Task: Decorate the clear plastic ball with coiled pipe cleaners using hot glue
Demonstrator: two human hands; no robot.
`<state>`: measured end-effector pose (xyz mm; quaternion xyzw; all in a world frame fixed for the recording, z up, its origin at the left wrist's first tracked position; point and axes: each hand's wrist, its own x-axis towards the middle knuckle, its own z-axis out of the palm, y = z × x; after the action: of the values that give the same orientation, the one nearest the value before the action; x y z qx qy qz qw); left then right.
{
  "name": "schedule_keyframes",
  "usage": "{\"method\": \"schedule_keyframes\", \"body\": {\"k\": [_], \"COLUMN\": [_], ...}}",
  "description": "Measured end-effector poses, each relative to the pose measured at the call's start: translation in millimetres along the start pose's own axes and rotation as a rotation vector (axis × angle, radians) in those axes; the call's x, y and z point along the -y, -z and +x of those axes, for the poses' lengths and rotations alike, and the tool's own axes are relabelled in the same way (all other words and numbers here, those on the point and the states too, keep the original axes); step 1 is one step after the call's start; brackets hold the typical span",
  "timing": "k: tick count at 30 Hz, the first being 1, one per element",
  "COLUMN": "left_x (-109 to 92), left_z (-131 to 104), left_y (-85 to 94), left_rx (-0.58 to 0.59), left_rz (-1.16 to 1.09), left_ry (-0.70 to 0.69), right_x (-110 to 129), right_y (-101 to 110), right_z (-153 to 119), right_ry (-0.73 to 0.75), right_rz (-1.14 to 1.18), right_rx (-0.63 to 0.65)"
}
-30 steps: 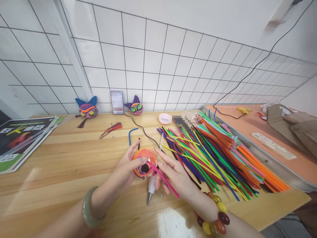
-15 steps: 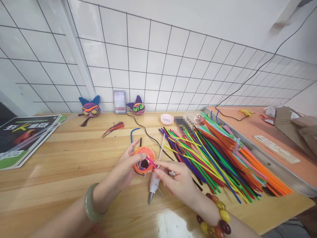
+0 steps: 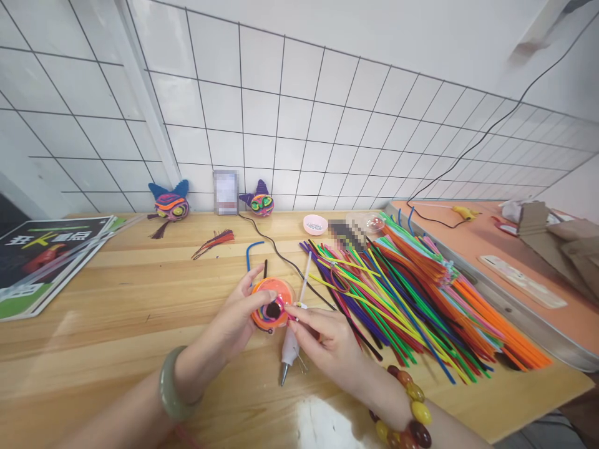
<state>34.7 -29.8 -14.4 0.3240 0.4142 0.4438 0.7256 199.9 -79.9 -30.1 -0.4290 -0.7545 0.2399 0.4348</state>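
My left hand [image 3: 236,315] is closed around a round orange craft piece [image 3: 281,289], its thumb pressing on the face. Coloured pipe cleaner is coiled on that face around a dark centre. Thumb and fingertips of my right hand [image 3: 334,343] pinch a pink pipe cleaner [image 3: 291,310] against the piece's right side; most of its length is hidden by the hand. Partly behind my right hand lies a white glue gun [image 3: 290,347], its metal nozzle toward me and a glue stick [image 3: 306,274] out of its back.
Many coloured pipe cleaners [image 3: 397,299] spread to the right. Two cat-like craft heads [image 3: 172,206] stand by the tiled wall, near a pink bowl [image 3: 315,225]. A tassel of threads [image 3: 214,243] lies left of the black cord [image 3: 276,244]. Magazines [image 3: 51,262] lie far left.
My right hand has shifted slightly, its fingertips closer to the craft piece. Less of the pink pipe cleaner shows across the piece. My left hand keeps its hold.
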Motion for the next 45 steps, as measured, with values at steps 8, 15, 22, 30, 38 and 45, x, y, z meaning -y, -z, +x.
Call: {"method": "schedule_keyframes", "body": {"k": [8, 15, 22, 30, 38, 45], "left_x": [-0.6, -7.8, -10.5, -12.1, -13.3, -18.3], "left_z": [1.1, -0.4, -2.4, -1.9, 0.8, -2.0], "left_y": [2.0, 3.0, 2.3, 5.4, 13.2, 14.2], "left_rx": [0.0, 0.006, 0.034, 0.156, 0.282, 0.166], "left_rz": [0.04, 0.105, 0.079, -0.029, 0.031, 0.19], "left_ry": [0.028, 0.085, 0.125, 0.144, 0.164, 0.186], "right_x": [-0.4, -4.5, -3.6, -3.5, -2.4, -2.0], "right_y": [7.0, 8.2, 7.3, 7.2, 8.1, 7.3], "right_z": [1.5, 0.7, 0.3, -1.6, 0.8, 1.4], "right_ry": [0.137, 0.337, 0.323, 0.274, 0.086, -0.144], "right_rz": [-0.22, -0.475, -0.429, -0.385, -0.167, 0.033], "right_rx": [0.046, 0.057, 0.052, 0.026, -0.019, -0.014]}}
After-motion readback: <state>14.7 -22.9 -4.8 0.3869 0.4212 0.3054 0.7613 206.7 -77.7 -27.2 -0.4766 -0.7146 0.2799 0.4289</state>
